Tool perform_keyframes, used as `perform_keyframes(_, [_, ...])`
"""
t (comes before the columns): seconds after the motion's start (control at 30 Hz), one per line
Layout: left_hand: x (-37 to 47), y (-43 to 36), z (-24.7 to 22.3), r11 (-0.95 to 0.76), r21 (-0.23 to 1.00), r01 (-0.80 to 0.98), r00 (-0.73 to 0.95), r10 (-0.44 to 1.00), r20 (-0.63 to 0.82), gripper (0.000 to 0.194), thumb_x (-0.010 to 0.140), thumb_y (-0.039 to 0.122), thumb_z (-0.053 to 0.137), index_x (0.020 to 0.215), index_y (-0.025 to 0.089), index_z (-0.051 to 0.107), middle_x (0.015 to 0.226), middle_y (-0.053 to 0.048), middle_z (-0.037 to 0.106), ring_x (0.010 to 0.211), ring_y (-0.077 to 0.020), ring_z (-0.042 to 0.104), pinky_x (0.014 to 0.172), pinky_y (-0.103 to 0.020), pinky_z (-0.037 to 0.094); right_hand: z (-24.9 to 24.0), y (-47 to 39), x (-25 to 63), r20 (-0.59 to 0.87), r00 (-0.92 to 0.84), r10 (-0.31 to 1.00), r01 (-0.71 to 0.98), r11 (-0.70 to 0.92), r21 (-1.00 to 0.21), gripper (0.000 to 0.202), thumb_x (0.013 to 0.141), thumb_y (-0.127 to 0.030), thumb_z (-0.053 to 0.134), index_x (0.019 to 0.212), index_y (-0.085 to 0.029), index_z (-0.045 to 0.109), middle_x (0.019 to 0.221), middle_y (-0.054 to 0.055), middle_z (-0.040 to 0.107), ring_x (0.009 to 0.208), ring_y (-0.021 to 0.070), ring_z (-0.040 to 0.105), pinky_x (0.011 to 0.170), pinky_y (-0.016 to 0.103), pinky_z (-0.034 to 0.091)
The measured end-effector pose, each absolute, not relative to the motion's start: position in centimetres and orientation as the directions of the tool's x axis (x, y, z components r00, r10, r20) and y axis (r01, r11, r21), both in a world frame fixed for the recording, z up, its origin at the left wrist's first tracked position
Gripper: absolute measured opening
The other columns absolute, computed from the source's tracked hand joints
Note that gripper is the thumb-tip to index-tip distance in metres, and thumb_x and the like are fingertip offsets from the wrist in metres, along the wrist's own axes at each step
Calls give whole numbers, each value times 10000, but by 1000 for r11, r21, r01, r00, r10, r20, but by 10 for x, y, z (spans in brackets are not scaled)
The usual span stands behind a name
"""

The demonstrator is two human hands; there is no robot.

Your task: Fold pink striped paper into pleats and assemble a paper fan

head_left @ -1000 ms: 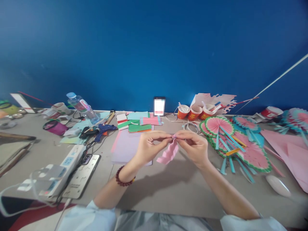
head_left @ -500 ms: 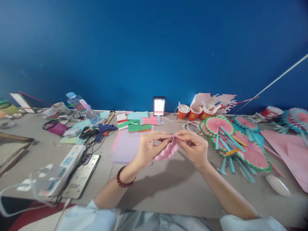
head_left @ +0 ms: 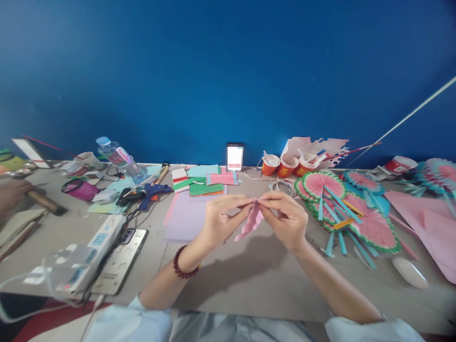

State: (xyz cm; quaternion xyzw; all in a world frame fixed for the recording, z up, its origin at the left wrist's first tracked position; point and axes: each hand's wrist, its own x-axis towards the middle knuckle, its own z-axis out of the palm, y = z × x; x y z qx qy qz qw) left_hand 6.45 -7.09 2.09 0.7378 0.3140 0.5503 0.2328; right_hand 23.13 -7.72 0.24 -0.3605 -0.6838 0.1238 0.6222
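Observation:
A pleated strip of pink paper (head_left: pixel 251 224) hangs between my two hands, above the middle of the table. Its upper end is gathered into a small dark-looking bunch at my fingertips. My left hand (head_left: pixel 224 216) pinches this bunch from the left, thumb against index finger. From the other side, my right hand (head_left: pixel 287 217) pinches the same spot, so the fingertips of both hands almost meet. What makes the bunch look dark is too small to make out. Behind my left hand lie sheets of lilac paper (head_left: pixel 185 216).
Paper watermelon fans (head_left: pixel 374 225) and a white mouse (head_left: pixel 409 273) lie at right. Red paper cups (head_left: pixel 288 166) line the wall. A blue glue gun (head_left: pixel 153 192), a power strip (head_left: pixel 96 251) and a phone (head_left: pixel 121 261) are at left. Another person's hand (head_left: pixel 12 192) is at far left.
The pink paper now hangs narrower and more downward beneath my fingers, while my hands hold nearly the same place. Another person's hand with a brown stick-like object has come in at far left.

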Motion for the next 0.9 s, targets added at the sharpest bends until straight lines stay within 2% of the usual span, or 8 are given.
perform_keyframes(0.13, [65,-70,19,-713,663,229,189,701,688,121,766,145,659,872,170,712,811,-48,736,702,-136,674,670,-229,549,-2,-77,230,759,56,649,357,697,-622,142,759,-139,655,823,-249,718,822,37,700,728,163,655,655,306,536])
perform_keyframes(0.4, [66,-70,21,-713,657,245,185,700,690,97,778,157,643,844,176,712,795,-47,736,707,-144,679,665,-235,550,0,-77,228,733,80,675,277,691,-667,141,759,-125,658,813,-245,711,787,28,700,735,159,657,669,293,539])
perform_keyframes(0.67, [67,-71,18,-700,674,238,157,712,685,112,783,158,634,856,184,715,802,-43,734,725,-142,677,686,-240,548,1,-79,227,745,83,662,343,683,-645,105,761,-166,659,790,-247,719,794,30,706,705,164,657,645,300,541])
perform_keyframes(0.9, [69,-72,19,-700,671,243,178,712,679,99,795,197,630,844,183,714,790,-45,729,716,-145,672,670,-244,544,-2,-78,227,641,106,760,209,613,-762,46,751,-233,690,795,-226,680,772,45,693,733,176,644,689,319,538])
